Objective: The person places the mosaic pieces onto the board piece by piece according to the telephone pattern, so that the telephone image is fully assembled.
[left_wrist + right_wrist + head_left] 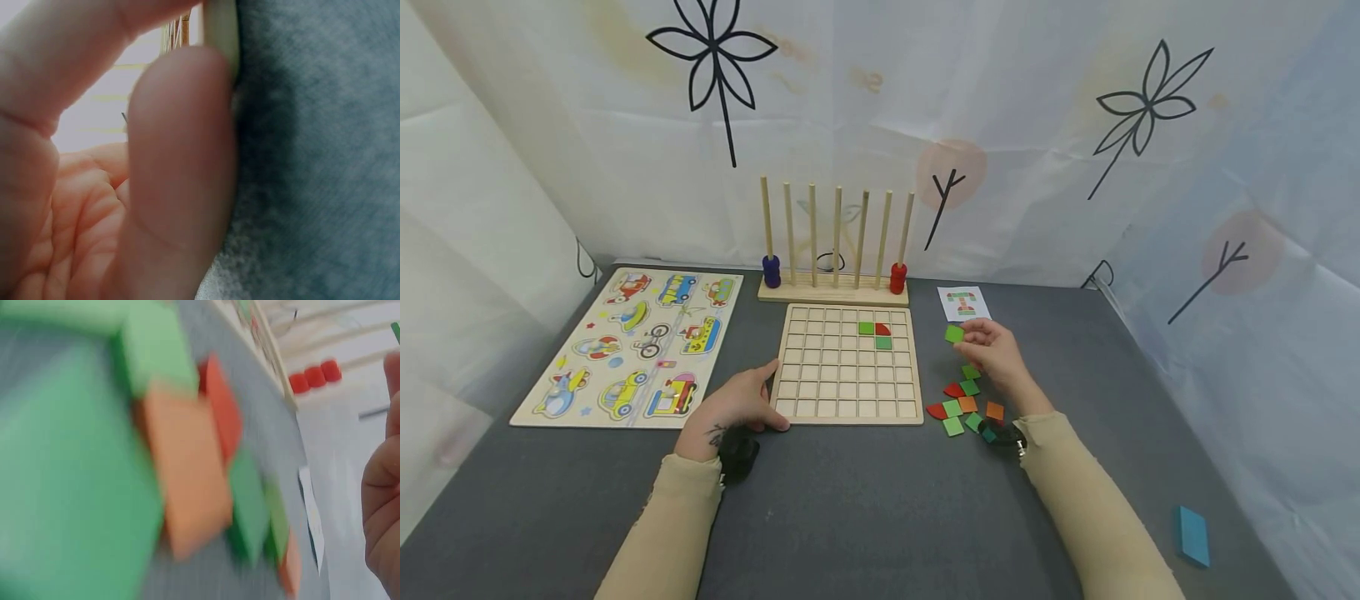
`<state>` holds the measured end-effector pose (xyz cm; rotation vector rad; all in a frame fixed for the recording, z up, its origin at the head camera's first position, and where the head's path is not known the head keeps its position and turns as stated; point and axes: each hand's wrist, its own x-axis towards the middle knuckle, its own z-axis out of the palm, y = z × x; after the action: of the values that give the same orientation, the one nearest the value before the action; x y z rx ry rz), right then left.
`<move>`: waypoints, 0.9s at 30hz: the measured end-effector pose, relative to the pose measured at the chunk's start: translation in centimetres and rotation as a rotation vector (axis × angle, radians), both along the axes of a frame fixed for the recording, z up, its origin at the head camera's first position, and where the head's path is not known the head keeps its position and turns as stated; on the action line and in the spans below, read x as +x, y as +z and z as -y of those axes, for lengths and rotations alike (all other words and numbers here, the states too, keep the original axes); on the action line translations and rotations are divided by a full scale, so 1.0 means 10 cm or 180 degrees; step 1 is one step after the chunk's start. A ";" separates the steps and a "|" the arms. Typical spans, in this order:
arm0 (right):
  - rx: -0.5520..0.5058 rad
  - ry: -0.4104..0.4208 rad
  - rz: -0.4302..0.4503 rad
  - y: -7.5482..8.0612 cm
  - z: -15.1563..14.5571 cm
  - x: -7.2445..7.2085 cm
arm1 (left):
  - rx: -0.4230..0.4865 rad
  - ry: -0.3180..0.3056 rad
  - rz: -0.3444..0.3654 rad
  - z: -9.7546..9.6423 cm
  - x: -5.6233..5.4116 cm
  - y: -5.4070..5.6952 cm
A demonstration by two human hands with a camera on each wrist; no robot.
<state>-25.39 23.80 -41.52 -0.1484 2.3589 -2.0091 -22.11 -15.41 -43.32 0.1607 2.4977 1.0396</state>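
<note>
My left hand (pixel 741 402) rests at the near left corner of a wooden grid board (pixel 781 383). Its thumb (pixel 181 156) lies along the front edge, and the index fingertip touches the left edge, spread well apart from the thumb. In the board's upper right cells sit a light green square tile (pixel 866 328), a red quarter-round tile (pixel 882 329) and a darker green square tile (pixel 883 342). My right hand (pixel 996 354) pinches a light green square tile (pixel 954 333) between thumb and fingers, raised right of the board.
Several loose green, orange and red tiles (pixel 967 404) lie right of the board. A pattern card (pixel 964 303) is behind the right hand. A peg stand (pixel 833 289) with blue and red beads stands behind the board. A vehicle puzzle (pixel 632 346) lies left, a blue block (pixel 1192 536) far right.
</note>
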 end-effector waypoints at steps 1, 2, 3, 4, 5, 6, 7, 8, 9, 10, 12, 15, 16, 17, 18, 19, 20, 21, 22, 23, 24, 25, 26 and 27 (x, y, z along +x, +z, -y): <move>-0.0068 -0.0013 0.0001 -0.02 0.05 -0.04 | 0.0003 0.0005 0.0003 0.00 0.00 0.00; -0.0104 -0.0023 0.0011 -0.02 0.12 -0.07 | -0.0003 -0.0004 0.0000 0.00 0.00 0.00; -0.0133 -0.0021 0.0036 -0.01 0.19 -0.10 | -0.0001 -0.0006 0.0000 0.00 0.00 0.00; -0.0159 -0.0004 0.0056 -0.02 0.25 -0.13 | 0.0001 -0.0009 -0.0004 0.00 0.00 0.00; -0.0159 0.0011 0.0063 -0.02 0.32 -0.16 | 0.0004 0.0007 0.0005 0.00 0.00 0.00; -0.0146 0.0028 0.0074 -0.01 0.39 -0.18 | 0.0007 -0.0005 -0.0002 0.00 -0.01 0.00; -0.0144 0.0052 0.0094 -0.01 0.46 -0.21 | 0.0010 -0.0011 -0.0002 0.01 -0.01 0.00; -0.0133 0.0077 0.0112 -0.01 0.52 -0.23 | 0.0016 -0.0027 -0.0006 0.01 -0.01 0.00; -0.0120 0.0105 0.0133 -0.02 0.59 -0.26 | 0.0022 -0.0020 0.0000 0.01 -0.01 0.00; -0.0104 0.0133 0.0145 -0.02 0.65 -0.29 | 0.0021 -0.0013 0.0009 0.01 -0.01 0.00; -0.0103 0.0177 0.0192 -0.02 0.77 -0.33 | 0.0017 -0.0014 0.0013 0.01 0.00 -0.01; -0.0029 0.0230 0.0290 -0.04 0.93 -0.41 | -0.0001 -0.0010 0.0023 0.00 0.01 -0.01; 0.0001 0.0250 0.0322 -0.05 0.98 -0.43 | -0.0003 -0.0008 0.0027 0.00 0.02 -0.01; 0.0064 0.0249 0.0354 -0.05 1.03 -0.45 | -0.0001 -0.0009 0.0025 0.00 0.02 -0.01; 0.0151 0.0250 0.0371 -0.06 1.07 -0.48 | -0.0002 -0.0019 0.0020 0.01 0.03 -0.01; 0.0255 0.0248 0.0382 -0.06 1.12 -0.50 | 0.0004 -0.0020 0.0022 0.01 0.04 -0.01; 0.0362 0.0238 0.0380 -0.07 1.15 -0.52 | 0.0010 -0.0023 0.0017 0.01 0.04 -0.01; 0.0458 0.0233 0.0374 -0.06 1.19 -0.54 | 0.0014 -0.0006 0.0022 0.01 0.04 -0.01; 0.0568 0.0223 0.0369 -0.06 1.23 -0.55 | 0.0023 -0.0033 0.0004 0.00 0.04 -0.01; 0.0711 0.0211 0.0346 -0.05 1.26 -0.56 | 0.0024 -0.0033 -0.0004 0.00 0.04 -0.01; 0.0831 0.0213 0.0317 -0.05 1.29 -0.58 | 0.0026 -0.0040 -0.0012 0.00 0.04 -0.01; 0.0950 0.0215 0.0296 -0.04 1.32 -0.59 | 0.0031 -0.0035 -0.0013 0.00 0.03 -0.01; 0.1052 0.0216 0.0283 -0.04 1.35 -0.60 | 0.0030 -0.0037 -0.0022 0.00 0.03 -0.01; 0.1140 0.0226 0.0275 -0.03 1.38 -0.61 | 0.0032 -0.0028 -0.0022 0.00 0.03 -0.01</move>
<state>-31.49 10.00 -41.79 -0.1266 2.5661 -1.4991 -21.86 -15.40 -43.37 0.1785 2.4958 1.0499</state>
